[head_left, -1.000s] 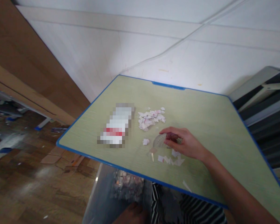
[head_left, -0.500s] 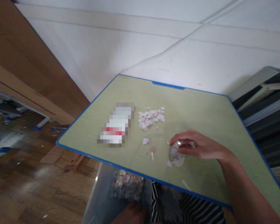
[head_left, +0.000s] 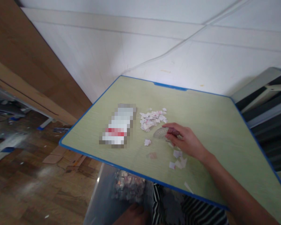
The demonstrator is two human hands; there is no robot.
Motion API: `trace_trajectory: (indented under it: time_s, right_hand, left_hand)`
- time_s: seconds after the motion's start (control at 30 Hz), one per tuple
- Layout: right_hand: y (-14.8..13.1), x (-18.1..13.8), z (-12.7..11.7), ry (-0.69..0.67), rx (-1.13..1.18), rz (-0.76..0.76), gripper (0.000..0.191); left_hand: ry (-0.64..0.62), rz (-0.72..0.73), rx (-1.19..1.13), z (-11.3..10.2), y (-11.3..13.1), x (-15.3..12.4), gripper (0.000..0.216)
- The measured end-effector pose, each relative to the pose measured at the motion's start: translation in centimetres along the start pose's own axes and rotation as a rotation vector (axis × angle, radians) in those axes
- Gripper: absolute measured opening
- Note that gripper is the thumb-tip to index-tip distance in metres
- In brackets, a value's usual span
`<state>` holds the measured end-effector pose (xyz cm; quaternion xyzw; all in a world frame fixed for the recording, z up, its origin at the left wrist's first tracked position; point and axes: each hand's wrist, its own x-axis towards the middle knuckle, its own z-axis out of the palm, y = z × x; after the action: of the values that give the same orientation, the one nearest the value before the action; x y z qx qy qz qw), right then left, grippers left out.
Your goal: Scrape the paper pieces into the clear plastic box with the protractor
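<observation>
My right hand [head_left: 188, 142] rests on the green table [head_left: 208, 118], fingers pinched on a clear half-round plastic piece [head_left: 159, 133] that lies flat. The piece's edge sits just at the near side of a pile of small white and pink paper scraps [head_left: 153, 118]. Something dark red shows under my fingertips; I cannot make it out. A few loose scraps [head_left: 178, 162] lie near my wrist, and one more scrap [head_left: 147, 142] to the left. My left hand [head_left: 133, 215] is low under the table's near edge, by a clear bin [head_left: 103, 200]; its fingers are hidden.
A blurred white and red object [head_left: 118, 126] lies left of the pile. The bin below the table's blue edge [head_left: 89, 152] holds several paper scraps [head_left: 128, 187]. A white wall is behind, wood floor to the left, dark metal framing [head_left: 267, 106] to the right.
My right hand drew the plastic piece toward the near right, dragging scraps along, then moved it back to the far left, up against the pile. The dragged scraps stayed near my wrist.
</observation>
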<state>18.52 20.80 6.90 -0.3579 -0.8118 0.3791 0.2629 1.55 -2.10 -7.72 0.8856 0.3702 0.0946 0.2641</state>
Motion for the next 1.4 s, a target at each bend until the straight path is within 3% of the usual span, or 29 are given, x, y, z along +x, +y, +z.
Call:
trace_trajectory:
  time_s: [0.17,0.33,0.63,0.93,1.17,1.4]
  right_hand:
    - [-0.3,0.0,0.0,-0.133,-0.014,-0.012,0.021]
    - [-0.4,0.0,0.4,-0.055,0.027,-0.023,0.023]
    - [-0.5,0.3,1.5,-0.069,-0.004,-0.003,0.025]
    - [-0.5,-0.3,0.6,0.046,-0.413,-0.223,0.024]
    - [-0.7,-0.1,1.4,0.100,-0.268,-0.185,0.024]
    - [-1.5,-0.1,1.8,-0.020,-0.178,-0.168,0.022]
  left_hand:
    - [-0.027,-0.030,0.011,0.2,0.0,-0.1,0.010]
    - [-0.045,-0.043,0.026,1.1,0.0,0.0,0.008]
    - [-0.038,-0.027,0.041,1.7,-0.2,-0.1,0.010]
    - [-0.012,-0.063,0.031,1.7,0.1,0.0,0.012]
    - [-0.007,-0.078,0.034,2.0,-0.2,-0.2,0.014]
    - [0.004,-0.082,0.003,1.5,0.2,0.0,0.014]
